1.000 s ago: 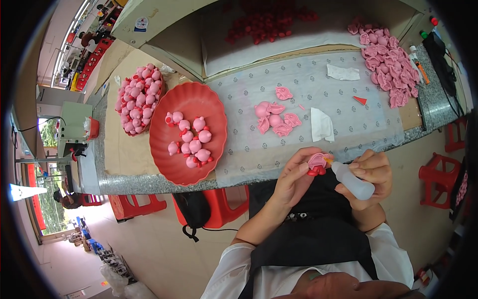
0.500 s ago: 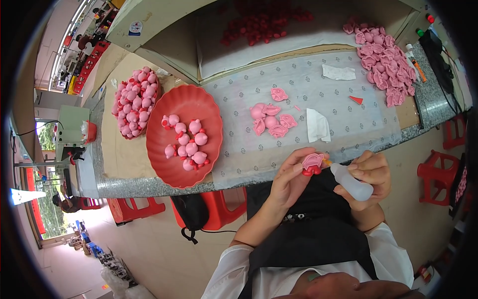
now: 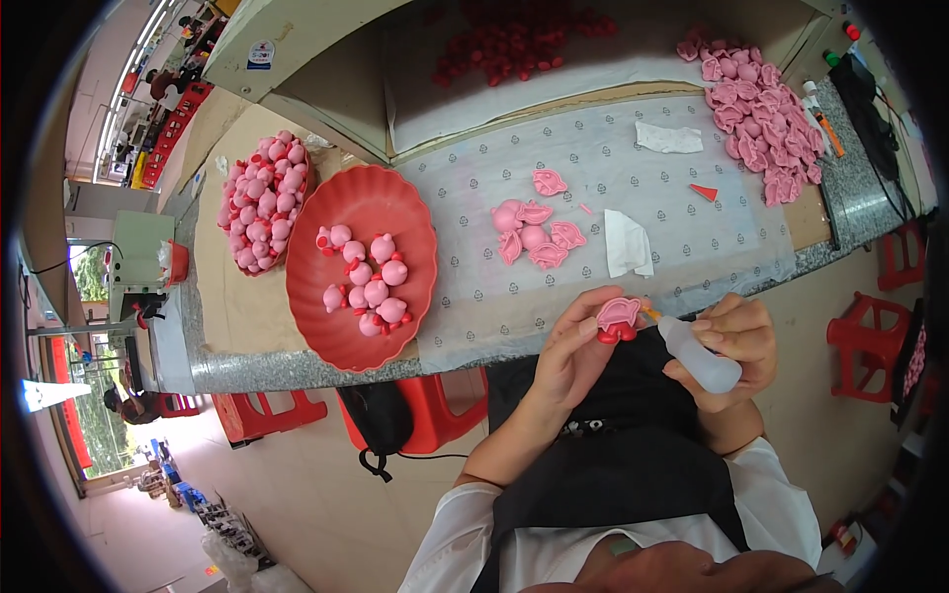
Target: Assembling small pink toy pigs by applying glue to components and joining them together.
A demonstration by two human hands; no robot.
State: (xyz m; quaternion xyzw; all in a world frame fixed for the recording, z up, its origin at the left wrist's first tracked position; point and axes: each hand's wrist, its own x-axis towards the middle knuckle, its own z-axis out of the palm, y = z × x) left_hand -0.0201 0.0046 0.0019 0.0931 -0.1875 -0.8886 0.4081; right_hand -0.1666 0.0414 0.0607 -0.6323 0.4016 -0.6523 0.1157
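My left hand [image 3: 576, 346] holds a small pink cup-shaped piece with red rounded feet [image 3: 619, 318], pinched between thumb and fingers just off the bench's front edge. Closed around a translucent white squeeze bottle [image 3: 704, 360] is my right hand [image 3: 736, 346]. The bottle's orange tip [image 3: 650, 313] points at the pink piece, close to its right side; whether it touches I cannot tell. Several loose pink pieces [image 3: 535, 235] lie on the paper-covered bench beyond my hands, next to a white paper scrap [image 3: 628, 244].
A red scalloped bowl [image 3: 304, 296] on the left holds several pink round figures with red parts. Behind it stands a heaped basket of similar figures [image 3: 262, 203]. A pile of pink pieces [image 3: 761, 128] lies at the back right, near a small red triangle [image 3: 704, 192]. Red pieces [image 3: 514, 49] fill the shelf.
The pink piece in my left hand has tilted a little, so its red feet show more. The bottle stays in my right hand beside it. The view has shifted slightly.
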